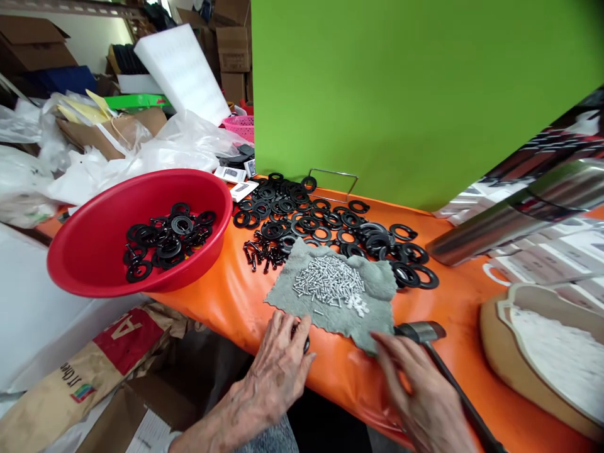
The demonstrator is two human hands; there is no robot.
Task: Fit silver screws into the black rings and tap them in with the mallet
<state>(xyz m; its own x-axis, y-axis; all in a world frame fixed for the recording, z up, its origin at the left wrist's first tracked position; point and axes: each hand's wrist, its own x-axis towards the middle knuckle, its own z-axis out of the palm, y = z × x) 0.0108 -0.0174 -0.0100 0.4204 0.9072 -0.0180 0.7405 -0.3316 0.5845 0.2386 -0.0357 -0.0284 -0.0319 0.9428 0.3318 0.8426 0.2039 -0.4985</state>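
Observation:
My left hand point(279, 362) rests on the orange table cover point(236, 296) at the near edge of a grey cloth point(377, 286). Its fingers are curled over a small black ring part point(306, 343). My right hand point(415, 390) hovers just right of it, fingers spread and slightly blurred, fingertips near the cloth's front corner and beside a hammer point(422, 332). A heap of small silver screws point(330, 283) lies on the cloth. Beyond the cloth lie many black rings point(330, 223) and a clump of black screws point(262, 251).
A red bowl point(94, 251) holding several black rings sits at the left. A green panel point(401, 94) stands behind the table. A tan basket point(495, 343) with white pieces is at the right, a metal tube point(509, 220) above it. Bags and cartons crowd the left and floor.

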